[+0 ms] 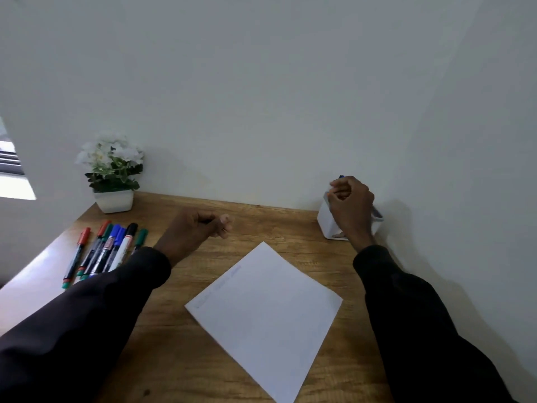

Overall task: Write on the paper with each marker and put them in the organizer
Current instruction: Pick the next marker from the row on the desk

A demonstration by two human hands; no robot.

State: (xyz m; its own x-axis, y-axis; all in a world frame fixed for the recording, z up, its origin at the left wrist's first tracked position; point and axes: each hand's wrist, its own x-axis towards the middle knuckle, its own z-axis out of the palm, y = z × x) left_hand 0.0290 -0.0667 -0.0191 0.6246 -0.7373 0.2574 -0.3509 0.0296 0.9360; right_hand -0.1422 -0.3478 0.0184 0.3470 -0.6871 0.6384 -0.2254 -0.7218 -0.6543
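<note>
On the desk (263, 223) lie seven markers (108, 249); left hand (194, 231) loosely curled, empty, right hand (352, 211) gripping one blue marker (341, 177).

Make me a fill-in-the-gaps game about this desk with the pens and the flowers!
1. The flowers in the pot are ___ in colour.
2. The loose markers lie to the ___ of the paper.
3. The right hand holds a marker at the organizer, while the left hand holds ___.

Missing words: white; left; nothing.
</note>
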